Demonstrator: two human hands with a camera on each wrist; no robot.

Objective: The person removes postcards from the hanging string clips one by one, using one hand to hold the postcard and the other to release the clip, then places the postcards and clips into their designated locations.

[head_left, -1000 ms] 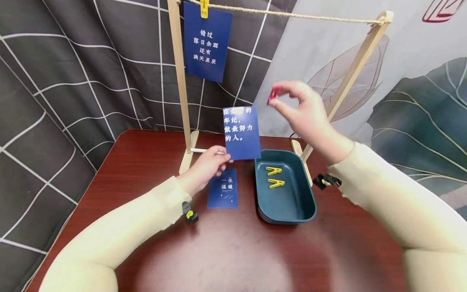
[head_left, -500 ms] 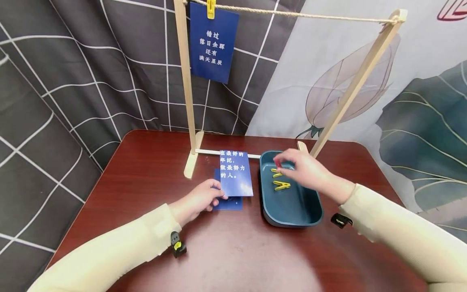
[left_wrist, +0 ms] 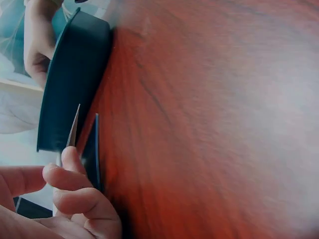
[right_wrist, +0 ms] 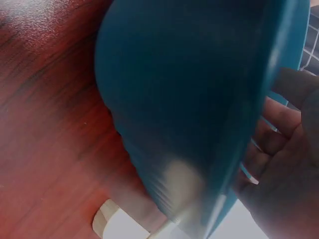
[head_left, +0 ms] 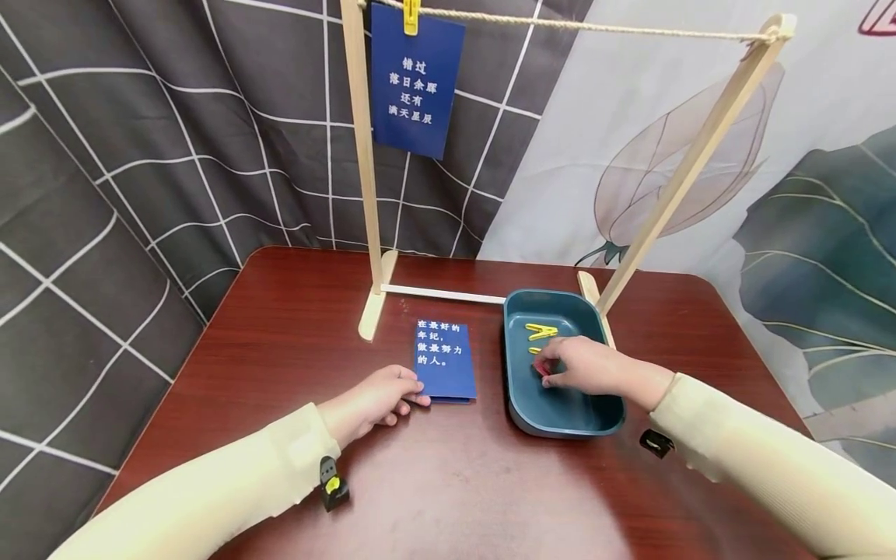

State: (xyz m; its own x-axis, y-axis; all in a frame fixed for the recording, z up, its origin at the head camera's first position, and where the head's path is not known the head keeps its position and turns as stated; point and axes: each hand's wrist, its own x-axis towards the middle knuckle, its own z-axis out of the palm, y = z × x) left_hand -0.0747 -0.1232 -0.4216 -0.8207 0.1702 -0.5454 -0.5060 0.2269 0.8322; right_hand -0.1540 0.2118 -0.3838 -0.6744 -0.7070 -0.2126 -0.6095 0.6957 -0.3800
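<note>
My left hand (head_left: 378, 400) pinches the lower left corner of a blue card (head_left: 442, 362) with white Chinese writing. In the left wrist view this card (left_wrist: 75, 127) is edge-on, slightly raised above a second blue card (left_wrist: 97, 149) on the table. From the head, the upper card covers nearly all of the lower one. My right hand (head_left: 584, 365) reaches into the dark teal tray (head_left: 518, 412), a red clothespin (head_left: 543, 365) pinched between thumb and fingertips. Beside it in the tray are two yellow clothespins (head_left: 540, 332), one partly hidden by the fingers.
Behind the cards stands a wooden frame (head_left: 365, 155) with a rope (head_left: 560, 24) strung across its top. A yellow clothespin (head_left: 411, 15) holds another blue card (head_left: 418, 85) on the rope's left. A white crossbar (head_left: 444, 294) runs low between the posts.
My left hand has lowered the card from mid-air onto or just above the other card. The right hand has come down from beneath the rope into the tray, bringing the red clothespin.
</note>
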